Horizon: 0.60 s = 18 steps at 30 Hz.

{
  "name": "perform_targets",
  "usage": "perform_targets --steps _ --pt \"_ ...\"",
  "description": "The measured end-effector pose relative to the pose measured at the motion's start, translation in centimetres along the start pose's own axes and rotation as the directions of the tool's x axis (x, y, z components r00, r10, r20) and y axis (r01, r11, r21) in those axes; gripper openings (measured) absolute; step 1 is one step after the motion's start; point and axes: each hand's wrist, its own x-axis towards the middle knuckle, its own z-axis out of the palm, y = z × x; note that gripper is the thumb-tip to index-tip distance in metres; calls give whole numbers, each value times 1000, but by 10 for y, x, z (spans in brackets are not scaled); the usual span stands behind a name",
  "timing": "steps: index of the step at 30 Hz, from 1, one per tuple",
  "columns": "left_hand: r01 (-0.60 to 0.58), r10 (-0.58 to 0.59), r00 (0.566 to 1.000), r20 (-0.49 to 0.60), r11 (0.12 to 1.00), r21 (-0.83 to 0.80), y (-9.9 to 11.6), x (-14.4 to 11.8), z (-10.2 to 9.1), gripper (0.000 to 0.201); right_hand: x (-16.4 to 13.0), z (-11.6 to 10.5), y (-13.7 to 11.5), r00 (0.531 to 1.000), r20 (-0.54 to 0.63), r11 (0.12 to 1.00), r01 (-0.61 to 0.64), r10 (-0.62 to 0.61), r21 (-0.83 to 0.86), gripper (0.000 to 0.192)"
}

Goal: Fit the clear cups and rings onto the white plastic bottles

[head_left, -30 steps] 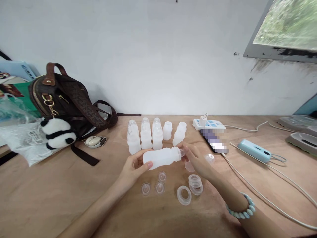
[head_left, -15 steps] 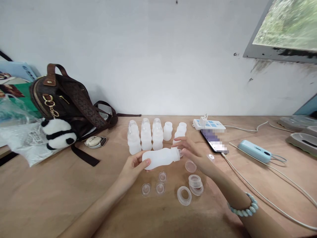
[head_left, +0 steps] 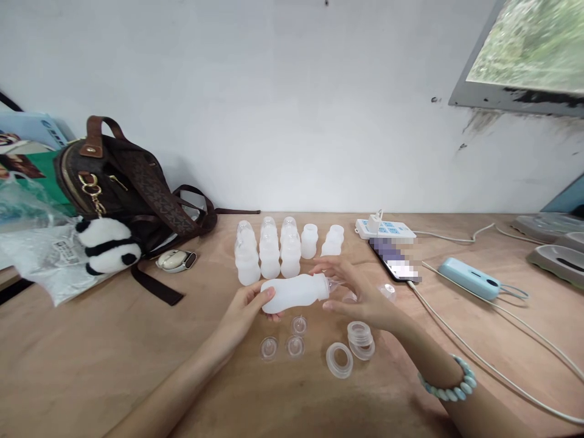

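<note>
My left hand [head_left: 249,304] is closed round the base of a frosted white baby bottle [head_left: 292,293], tilted nearly flat with its neck to the right. A clear teat [head_left: 335,284] sticks out of the bottle's neck. My right hand [head_left: 353,292] curves round that end, its fingers and thumb apart; whether a fingertip touches the bottle is unclear. Nearer to me lie several clear teats [head_left: 295,347]. Translucent collar rings [head_left: 339,360] lie to their right, some in a stack [head_left: 360,334]. Behind my right hand are a partly hidden clear disc [head_left: 350,297] and a clear cap [head_left: 389,292].
Several bottles with clear domed caps [head_left: 270,252] stand behind, beside two bottles without caps [head_left: 309,241]. Rightward are a power strip [head_left: 385,230], a phone [head_left: 392,258], a blue power bank [head_left: 469,278] and cables. A backpack [head_left: 137,182] and a mouse [head_left: 173,260] are on the left.
My right hand has drawn slightly back to the right and its thumb has dropped lower, opening the fingers round the neck. The teat now shows more clearly. My left hand keeps its hold.
</note>
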Motion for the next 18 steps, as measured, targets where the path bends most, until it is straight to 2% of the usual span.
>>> perform_targets --steps 3,5,7,10,13,18 --pt "2 -2 1000 9 1000 13 0 0 1 44 0 3 -1 999 -24 998 25 -26 -56 37" --pt "-38 36 999 35 998 44 1 0 1 43 1 7 2 998 -64 999 9 -11 -39 26" --pt "-112 108 993 54 991 72 1 -1 1 41 1 12 5 992 -121 999 -37 39 17 20" --pt "-241 240 970 27 960 141 -4 -3 0 44 2 16 7 973 -168 978 -133 160 161 17" --pt "-360 372 928 24 880 309 -12 -7 -2 49 2 16 6 954 -165 948 -208 251 242 18" --pt "-517 538 834 123 686 511 -20 -11 -7 50 1 14 1 936 -142 924 -279 323 262 25"
